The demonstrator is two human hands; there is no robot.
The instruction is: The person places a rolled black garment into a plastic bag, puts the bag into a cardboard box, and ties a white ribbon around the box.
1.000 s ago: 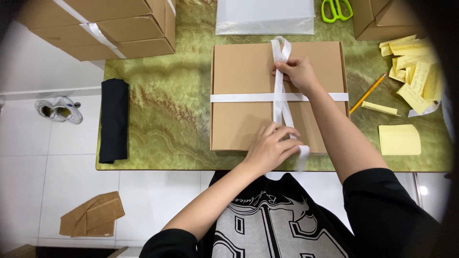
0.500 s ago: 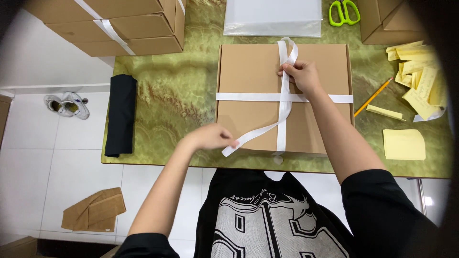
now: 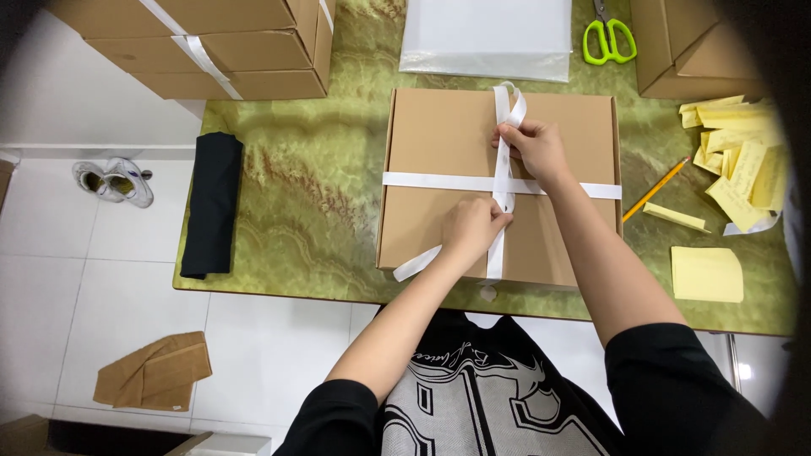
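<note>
A flat brown cardboard box lies on the green marbled table, crossed by a white ribbon. My left hand pinches the ribbon near the crossing at the box's middle, and a loose end trails off the front left edge. My right hand grips the ribbon's lengthwise strand on the far half of the box, where it forms a loop.
Stacked ribboned cardboard boxes sit at the far left, more boxes far right. A clear plastic bag, green scissors, a pencil, yellow sticky notes, yellow paper strips and a folded black cloth lie around. Shoes and cardboard scrap are on the floor.
My left hand pulled the ribbon's loose end out to the left, then came back in to the crossing at the box's middle. My right hand stayed on the far strand.
</note>
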